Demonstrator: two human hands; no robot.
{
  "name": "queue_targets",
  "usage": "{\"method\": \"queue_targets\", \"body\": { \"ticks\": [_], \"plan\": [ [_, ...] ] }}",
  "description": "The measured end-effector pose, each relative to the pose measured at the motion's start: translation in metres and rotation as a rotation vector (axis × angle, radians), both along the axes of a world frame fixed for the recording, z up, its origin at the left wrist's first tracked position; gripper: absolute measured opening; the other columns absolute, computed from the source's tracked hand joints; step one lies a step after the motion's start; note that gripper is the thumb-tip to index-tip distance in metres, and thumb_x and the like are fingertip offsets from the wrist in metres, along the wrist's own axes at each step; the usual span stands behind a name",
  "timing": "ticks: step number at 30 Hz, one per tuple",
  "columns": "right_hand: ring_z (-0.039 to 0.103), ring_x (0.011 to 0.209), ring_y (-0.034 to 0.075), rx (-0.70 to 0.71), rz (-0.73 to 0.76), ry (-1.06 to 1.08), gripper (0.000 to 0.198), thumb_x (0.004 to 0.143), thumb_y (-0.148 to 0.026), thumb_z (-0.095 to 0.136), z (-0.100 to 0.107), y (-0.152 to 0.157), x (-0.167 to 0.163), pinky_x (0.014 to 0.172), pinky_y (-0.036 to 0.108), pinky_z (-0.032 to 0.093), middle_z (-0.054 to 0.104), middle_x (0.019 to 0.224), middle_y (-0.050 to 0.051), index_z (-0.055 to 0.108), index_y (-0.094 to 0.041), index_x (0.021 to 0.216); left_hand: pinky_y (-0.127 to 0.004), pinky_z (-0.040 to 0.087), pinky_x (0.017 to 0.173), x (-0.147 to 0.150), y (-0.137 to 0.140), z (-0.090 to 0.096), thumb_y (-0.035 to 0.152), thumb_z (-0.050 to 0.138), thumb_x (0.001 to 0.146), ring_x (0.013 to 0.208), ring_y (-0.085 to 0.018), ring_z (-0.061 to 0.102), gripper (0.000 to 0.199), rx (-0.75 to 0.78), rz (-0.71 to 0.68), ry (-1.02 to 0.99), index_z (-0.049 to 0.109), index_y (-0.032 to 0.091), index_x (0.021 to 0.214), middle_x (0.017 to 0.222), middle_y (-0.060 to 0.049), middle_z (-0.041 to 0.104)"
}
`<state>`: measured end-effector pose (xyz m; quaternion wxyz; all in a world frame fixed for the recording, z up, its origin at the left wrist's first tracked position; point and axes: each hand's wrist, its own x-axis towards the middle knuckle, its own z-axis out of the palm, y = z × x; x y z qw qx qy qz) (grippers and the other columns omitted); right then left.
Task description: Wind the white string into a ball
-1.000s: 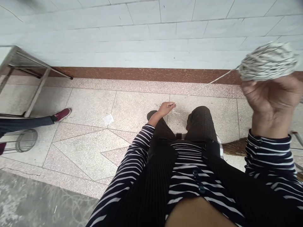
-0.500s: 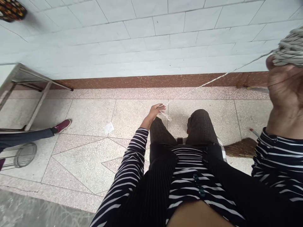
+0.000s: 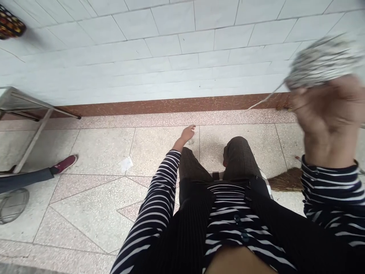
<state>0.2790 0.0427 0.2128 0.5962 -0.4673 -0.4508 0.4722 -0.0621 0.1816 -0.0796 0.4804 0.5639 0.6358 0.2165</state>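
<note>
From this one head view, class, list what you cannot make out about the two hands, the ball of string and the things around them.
- Right hand and ball of string: motion blur hides the grip.
- String: fades out before the left hand; whether its small, distant fingers pinch it cannot be told.
- Broom: handle hidden behind the right sleeve.
- Another person's leg and red shoe: cut off by the left edge.
- Patterned object: cut off at top left.

A metal table frame (image 3: pixel 31 114) is standing at the left against the white tiled wall (image 3: pixel 171 49). Another person's leg and red shoe (image 3: pixel 64 164) are lying across the terrazzo floor (image 3: pixel 99 148). A paper scrap (image 3: pixel 126 164) is lying nearby, a broom head (image 3: pixel 285 179) at right.
</note>
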Motion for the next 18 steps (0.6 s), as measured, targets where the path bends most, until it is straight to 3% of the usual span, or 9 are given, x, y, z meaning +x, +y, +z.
{"method": "queue_targets", "body": {
  "ticks": [1, 3, 6, 8, 10, 13, 18],
  "plan": [
    [0.046, 0.154, 0.037, 0.054, -0.024, 0.085, 0.076, 0.074, -0.041, 0.088, -0.004, 0.005, -0.019, 0.098, 0.054, 0.068, 0.077, 0.130, -0.001, 0.057, -0.060, 0.141, -0.037, 0.052, 0.113, 0.019, -0.004, 0.003, 0.007, 0.061, 0.077, 0.119, -0.025, 0.071, 0.046, 0.003, -0.055, -0.026, 0.078, 0.016, 0.118, 0.129, -0.013, 0.078],
    [0.067, 0.127, 0.030, -0.034, 0.059, 0.206, 0.075, 0.063, -0.018, 0.090, -0.020, 0.017, -0.048, 0.080, 0.038, 0.071, 0.077, 0.126, -0.003, 0.066, -0.047, 0.128, -0.038, 0.050, 0.115, 0.055, -0.013, 0.013, 0.010, 0.059, 0.086, 0.127, -0.024, 0.069, 0.052, 0.076, -0.220, -0.181, 0.072, 0.015, 0.135, 0.143, -0.015, 0.072],
    [0.072, 0.105, 0.022, -0.153, 0.133, 0.257, 0.065, 0.060, -0.011, 0.090, -0.048, 0.034, -0.065, 0.071, 0.028, 0.070, 0.075, 0.119, -0.003, 0.072, -0.038, 0.116, -0.039, 0.047, 0.119, 0.096, -0.032, 0.032, 0.026, 0.056, 0.102, 0.133, -0.022, 0.068, 0.044, 0.184, -0.314, -0.451, 0.066, 0.019, 0.145, 0.142, -0.015, 0.073],
    [0.073, 0.108, 0.023, -0.155, 0.144, 0.254, 0.061, 0.063, -0.013, 0.090, -0.058, 0.040, -0.066, 0.075, 0.032, 0.071, 0.075, 0.119, -0.003, 0.073, -0.038, 0.116, -0.040, 0.048, 0.118, 0.109, -0.047, 0.041, 0.034, 0.057, 0.106, 0.128, -0.023, 0.070, 0.040, 0.219, -0.338, -0.505, 0.069, 0.019, 0.141, 0.131, -0.014, 0.078],
    [0.072, 0.117, 0.025, -0.128, 0.131, 0.252, 0.054, 0.067, -0.014, 0.088, -0.058, 0.042, -0.062, 0.077, 0.034, 0.072, 0.075, 0.122, -0.003, 0.072, -0.038, 0.113, -0.039, 0.049, 0.115, 0.111, -0.063, 0.040, 0.036, 0.061, 0.104, 0.123, -0.023, 0.072, 0.029, 0.218, -0.354, -0.454, 0.078, 0.018, 0.120, 0.123, -0.011, 0.081],
    [0.071, 0.115, 0.021, -0.045, 0.043, 0.309, 0.038, 0.069, -0.013, 0.085, -0.046, 0.042, -0.048, 0.075, 0.025, 0.068, 0.075, 0.124, -0.002, 0.068, -0.033, 0.096, -0.036, 0.051, 0.111, 0.096, -0.082, 0.022, 0.032, 0.059, 0.102, 0.117, -0.023, 0.074, 0.028, 0.179, -0.327, -0.313, 0.080, 0.018, 0.089, 0.114, -0.008, 0.083],
    [0.069, 0.102, 0.017, 0.124, -0.113, 0.337, 0.033, 0.062, -0.012, 0.081, -0.033, 0.043, -0.021, 0.071, 0.020, 0.061, 0.076, 0.114, -0.002, 0.059, -0.028, 0.082, -0.031, 0.053, 0.096, 0.063, -0.089, -0.011, 0.029, 0.056, 0.098, 0.097, -0.020, 0.074, 0.029, 0.131, -0.364, -0.083, 0.075, 0.019, 0.078, 0.096, -0.004, 0.082]
  ]
}}
